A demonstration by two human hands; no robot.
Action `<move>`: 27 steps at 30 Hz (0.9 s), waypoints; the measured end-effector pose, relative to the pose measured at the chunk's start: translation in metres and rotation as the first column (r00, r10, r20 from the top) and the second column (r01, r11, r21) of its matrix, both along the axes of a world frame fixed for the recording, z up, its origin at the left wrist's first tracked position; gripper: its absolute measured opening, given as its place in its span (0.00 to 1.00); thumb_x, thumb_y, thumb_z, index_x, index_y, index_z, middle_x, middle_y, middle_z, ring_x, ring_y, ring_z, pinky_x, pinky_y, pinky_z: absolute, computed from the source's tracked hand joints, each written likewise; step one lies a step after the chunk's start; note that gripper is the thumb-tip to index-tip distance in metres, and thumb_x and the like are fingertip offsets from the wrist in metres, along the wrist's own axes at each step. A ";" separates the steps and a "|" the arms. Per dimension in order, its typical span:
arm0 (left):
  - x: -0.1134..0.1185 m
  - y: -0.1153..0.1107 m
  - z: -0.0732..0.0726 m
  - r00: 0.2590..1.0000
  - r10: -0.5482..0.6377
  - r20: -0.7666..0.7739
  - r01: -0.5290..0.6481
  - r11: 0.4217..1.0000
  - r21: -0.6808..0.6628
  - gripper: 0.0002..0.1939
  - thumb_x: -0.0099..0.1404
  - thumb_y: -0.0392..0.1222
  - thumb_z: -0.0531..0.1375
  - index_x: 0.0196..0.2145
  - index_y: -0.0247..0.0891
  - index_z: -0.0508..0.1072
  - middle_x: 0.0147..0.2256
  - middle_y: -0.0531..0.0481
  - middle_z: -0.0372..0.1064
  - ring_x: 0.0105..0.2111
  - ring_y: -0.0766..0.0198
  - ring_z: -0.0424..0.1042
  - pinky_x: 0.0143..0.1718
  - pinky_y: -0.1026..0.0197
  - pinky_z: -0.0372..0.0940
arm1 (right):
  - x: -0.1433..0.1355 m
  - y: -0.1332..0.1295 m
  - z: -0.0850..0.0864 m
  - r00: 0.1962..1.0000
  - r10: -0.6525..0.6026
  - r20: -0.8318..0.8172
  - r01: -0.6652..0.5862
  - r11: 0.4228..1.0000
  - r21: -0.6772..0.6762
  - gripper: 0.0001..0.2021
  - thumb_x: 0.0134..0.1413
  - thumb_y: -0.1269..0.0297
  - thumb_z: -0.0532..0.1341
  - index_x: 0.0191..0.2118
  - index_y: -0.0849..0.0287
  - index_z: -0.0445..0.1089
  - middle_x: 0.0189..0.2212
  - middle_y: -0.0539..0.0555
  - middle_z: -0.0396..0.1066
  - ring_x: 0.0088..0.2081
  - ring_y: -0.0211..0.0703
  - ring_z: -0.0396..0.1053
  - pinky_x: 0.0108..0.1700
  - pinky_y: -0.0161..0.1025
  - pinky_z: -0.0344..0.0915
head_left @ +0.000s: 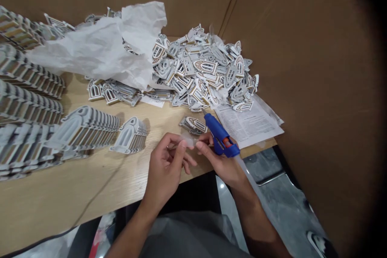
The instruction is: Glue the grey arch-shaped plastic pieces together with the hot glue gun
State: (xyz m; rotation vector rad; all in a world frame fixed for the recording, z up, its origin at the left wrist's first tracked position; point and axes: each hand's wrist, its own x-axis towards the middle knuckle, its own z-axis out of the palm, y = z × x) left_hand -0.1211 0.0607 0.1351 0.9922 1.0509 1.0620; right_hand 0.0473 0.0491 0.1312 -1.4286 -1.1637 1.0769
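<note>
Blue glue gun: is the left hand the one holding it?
No, the glue gun sits in the right hand, while the left hand pinches a small translucent piece.

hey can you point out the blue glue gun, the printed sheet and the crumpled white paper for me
Blue glue gun (218, 131): head view, on the blue body.
Printed sheet (249, 124): head view, on its printed face.
Crumpled white paper (101, 50): head view, on its broad middle.

The printed sheet (249, 125) is unreadable (too fine); the left edge crops stacked arches (30, 102).
</note>
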 end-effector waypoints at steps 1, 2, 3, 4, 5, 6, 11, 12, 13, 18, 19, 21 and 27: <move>0.000 0.000 -0.001 1.000 0.004 -0.028 -0.004 1.000 0.000 0.16 0.76 0.54 0.65 0.39 0.40 0.70 0.34 0.52 0.78 0.19 0.70 0.73 0.19 0.67 0.67 | 0.001 0.000 0.000 1.000 -0.010 0.009 0.010 1.000 0.006 0.17 0.63 0.50 0.72 0.34 0.52 0.66 0.37 0.52 0.79 0.33 0.45 0.78 0.39 0.43 0.78; 0.000 0.001 -0.002 0.997 0.022 -0.079 -0.022 1.000 0.004 0.16 0.77 0.54 0.64 0.38 0.40 0.70 0.34 0.52 0.78 0.20 0.69 0.74 0.20 0.67 0.66 | 0.002 0.000 0.001 0.999 -0.029 0.026 0.029 0.999 0.017 0.18 0.63 0.51 0.72 0.34 0.52 0.65 0.37 0.52 0.78 0.32 0.45 0.78 0.38 0.44 0.78; -0.001 0.001 -0.003 0.986 0.058 -0.157 -0.056 0.998 0.020 0.15 0.77 0.54 0.62 0.38 0.40 0.70 0.34 0.52 0.77 0.21 0.69 0.74 0.21 0.66 0.66 | 0.004 0.000 0.001 0.997 -0.052 0.050 0.050 0.998 0.028 0.18 0.63 0.51 0.71 0.33 0.52 0.64 0.36 0.52 0.79 0.32 0.44 0.77 0.39 0.44 0.78; -0.002 0.002 -0.004 0.960 0.112 -0.257 -0.102 0.993 0.053 0.14 0.77 0.52 0.62 0.40 0.40 0.71 0.34 0.53 0.76 0.22 0.69 0.74 0.22 0.66 0.66 | 0.006 0.000 0.002 0.995 -0.072 0.073 0.070 0.997 0.035 0.17 0.63 0.51 0.71 0.33 0.52 0.64 0.36 0.53 0.79 0.32 0.45 0.77 0.39 0.44 0.77; -0.003 0.002 -0.005 0.914 0.178 -0.364 -0.149 0.983 0.106 0.11 0.76 0.50 0.63 0.43 0.40 0.72 0.33 0.54 0.74 0.23 0.69 0.73 0.24 0.66 0.66 | 0.009 0.000 0.003 0.993 -0.084 0.088 0.082 0.996 0.036 0.17 0.62 0.51 0.71 0.34 0.52 0.64 0.36 0.53 0.79 0.33 0.45 0.77 0.40 0.45 0.77; -0.004 0.003 -0.005 0.855 0.246 -0.457 -0.185 0.967 0.176 0.10 0.75 0.47 0.65 0.47 0.40 0.73 0.32 0.56 0.70 0.23 0.69 0.71 0.25 0.66 0.65 | 0.011 0.000 0.004 0.992 -0.085 0.095 0.083 0.996 0.030 0.16 0.62 0.51 0.71 0.34 0.52 0.65 0.36 0.53 0.79 0.34 0.46 0.77 0.41 0.45 0.77; 0.001 0.001 0.006 0.836 0.219 -0.503 -0.024 0.931 0.364 0.09 0.75 0.42 0.65 0.52 0.43 0.77 0.33 0.56 0.63 0.28 0.68 0.67 0.30 0.63 0.64 | 0.017 -0.001 0.011 0.996 -0.010 0.094 0.010 1.000 0.003 0.14 0.62 0.53 0.70 0.35 0.52 0.66 0.36 0.53 0.79 0.37 0.46 0.76 0.40 0.43 0.75; 0.004 0.000 0.008 0.873 0.151 -0.464 0.030 0.932 0.360 0.05 0.76 0.42 0.63 0.48 0.43 0.78 0.34 0.55 0.65 0.30 0.67 0.68 0.32 0.63 0.65 | 0.016 -0.001 0.012 0.996 0.011 0.091 -0.012 1.000 0.008 0.14 0.63 0.53 0.70 0.35 0.52 0.66 0.36 0.53 0.78 0.36 0.45 0.75 0.40 0.42 0.74; 0.006 0.000 0.009 0.899 0.092 -0.429 0.073 0.933 0.353 0.04 0.78 0.41 0.62 0.44 0.42 0.79 0.36 0.53 0.67 0.32 0.67 0.70 0.33 0.63 0.65 | 0.015 -0.002 0.013 0.996 0.025 0.082 -0.027 1.000 0.015 0.14 0.63 0.53 0.70 0.35 0.52 0.66 0.36 0.53 0.78 0.35 0.44 0.75 0.39 0.41 0.73; 0.009 0.002 0.010 0.920 -0.013 -0.391 0.157 0.928 0.337 0.07 0.79 0.40 0.62 0.40 0.42 0.78 0.37 0.53 0.72 0.35 0.65 0.72 0.36 0.63 0.65 | 0.010 -0.001 0.015 0.999 0.031 0.017 -0.031 0.998 0.055 0.17 0.62 0.54 0.72 0.34 0.51 0.64 0.36 0.51 0.78 0.37 0.44 0.75 0.41 0.42 0.73; 0.008 0.003 0.011 0.918 -0.019 -0.397 0.163 0.928 0.334 0.07 0.79 0.40 0.62 0.40 0.42 0.78 0.37 0.53 0.72 0.36 0.65 0.72 0.37 0.63 0.65 | 0.010 -0.001 0.014 1.000 0.024 0.020 -0.026 0.998 0.059 0.17 0.62 0.54 0.72 0.33 0.51 0.63 0.35 0.51 0.78 0.37 0.45 0.75 0.42 0.43 0.74; 0.006 0.004 0.011 0.911 -0.023 -0.412 0.173 0.928 0.329 0.08 0.79 0.41 0.62 0.39 0.42 0.78 0.36 0.52 0.72 0.36 0.65 0.72 0.38 0.62 0.65 | 0.009 -0.001 0.014 1.000 0.008 0.030 -0.010 0.998 0.066 0.17 0.62 0.54 0.71 0.33 0.51 0.63 0.34 0.50 0.78 0.37 0.45 0.75 0.41 0.44 0.74; 0.004 0.003 0.010 0.891 -0.018 -0.453 0.178 0.933 0.313 0.09 0.78 0.42 0.63 0.37 0.42 0.78 0.34 0.52 0.72 0.32 0.65 0.71 0.35 0.62 0.63 | 0.020 -0.001 0.007 0.998 -0.038 0.046 0.035 0.996 0.081 0.16 0.66 0.52 0.69 0.34 0.51 0.64 0.36 0.49 0.76 0.37 0.45 0.74 0.42 0.44 0.73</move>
